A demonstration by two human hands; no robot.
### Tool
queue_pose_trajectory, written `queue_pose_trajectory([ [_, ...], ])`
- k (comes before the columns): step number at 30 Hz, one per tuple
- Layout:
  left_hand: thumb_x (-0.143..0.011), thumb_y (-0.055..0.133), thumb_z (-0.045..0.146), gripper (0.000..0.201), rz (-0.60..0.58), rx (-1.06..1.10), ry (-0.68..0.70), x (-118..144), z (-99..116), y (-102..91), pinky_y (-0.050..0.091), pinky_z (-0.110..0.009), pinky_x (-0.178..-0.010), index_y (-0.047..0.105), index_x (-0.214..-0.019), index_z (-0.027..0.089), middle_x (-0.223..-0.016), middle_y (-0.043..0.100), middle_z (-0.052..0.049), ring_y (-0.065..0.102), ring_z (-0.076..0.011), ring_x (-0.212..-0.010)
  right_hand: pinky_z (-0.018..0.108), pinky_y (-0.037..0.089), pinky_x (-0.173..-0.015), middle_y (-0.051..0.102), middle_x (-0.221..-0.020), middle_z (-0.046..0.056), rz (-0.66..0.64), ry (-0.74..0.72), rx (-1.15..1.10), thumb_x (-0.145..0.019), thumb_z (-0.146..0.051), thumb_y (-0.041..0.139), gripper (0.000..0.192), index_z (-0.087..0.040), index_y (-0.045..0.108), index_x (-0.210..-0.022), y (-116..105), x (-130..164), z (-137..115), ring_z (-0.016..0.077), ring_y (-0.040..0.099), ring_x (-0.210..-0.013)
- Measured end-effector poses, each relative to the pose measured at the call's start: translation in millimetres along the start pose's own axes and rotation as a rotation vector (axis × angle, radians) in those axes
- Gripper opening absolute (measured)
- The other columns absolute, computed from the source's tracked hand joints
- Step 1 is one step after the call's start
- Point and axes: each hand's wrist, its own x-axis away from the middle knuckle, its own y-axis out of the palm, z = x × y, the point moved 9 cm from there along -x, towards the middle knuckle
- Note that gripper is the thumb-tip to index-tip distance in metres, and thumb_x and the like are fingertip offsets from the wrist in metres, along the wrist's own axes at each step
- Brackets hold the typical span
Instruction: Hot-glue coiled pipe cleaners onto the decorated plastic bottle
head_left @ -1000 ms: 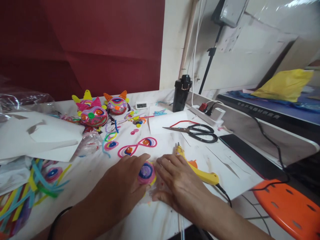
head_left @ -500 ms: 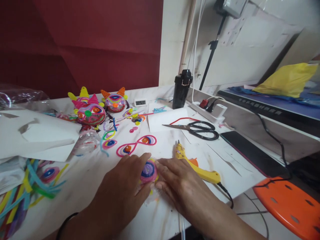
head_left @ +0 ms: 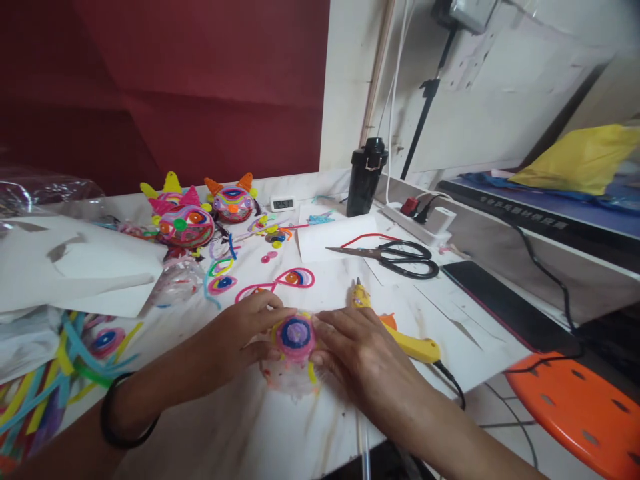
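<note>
White craft table point(head_left: 210, 427): left hand point(head_left: 240, 333) and right hand point(head_left: 360, 357), fingers curled, pinch a coiled pipe-cleaner disc point(head_left: 296, 335); probably light, soft, best gripped at its rim.

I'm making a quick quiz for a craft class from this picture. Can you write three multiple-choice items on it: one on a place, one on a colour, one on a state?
1. Where does the yellow glue gun lie?
A. Just past the right hand
B. Left of the left hand
C. On the orange stool

2. What colour is the centre of the spiral disc between the hands?
A. Green
B. Blue
C. White

3. How do the black scissors lie?
A. Held in a hand
B. Standing in the black bottle
C. Flat on white paper, untouched

Answers: 1 A, its yellow body shows just beyond the right hand's knuckles. 2 B, a blue middle sits inside a pink ring. 3 C, they rest on the sheet with no hand near.
</note>
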Motion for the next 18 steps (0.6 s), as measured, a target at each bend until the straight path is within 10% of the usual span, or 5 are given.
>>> queue_pose_trajectory([
  [10, -0.096, 0.053, 0.02, 0.017, 0.074, -0.12, -0.061, 8, 17, 3.8, 0.047, -0.028, -0.074, 0.067, -0.107, 0.023, -0.092, 0.06, 0.001, 0.06, -0.0185, -0.081, 0.044, 0.05, -0.094, 0.075, -0.109, 0.01, -0.111, -0.192, -0.107, -0.107, -0.027, 0.055, 0.022, -0.016, 0.072, -0.116, -9, -5, -1, 0.0251, 0.067, -0.105],
  [18, -0.1, 0.06, 0.028, 0.018, 0.026, 0.036, 0.056, 1, 21, 1.6, 0.049, -0.033, -0.1, 0.062, -0.117, 0.025, -0.123, 0.07, -0.002, 0.064, -0.0237, -0.114, 0.043, 0.052, -0.096, 0.075, -0.113, 0.011, -0.11, -0.245, -0.175, -0.108, -0.033, 0.053, 0.027, -0.019, 0.071, -0.123, -5, -9, 4, 0.0263, 0.068, -0.108],
])
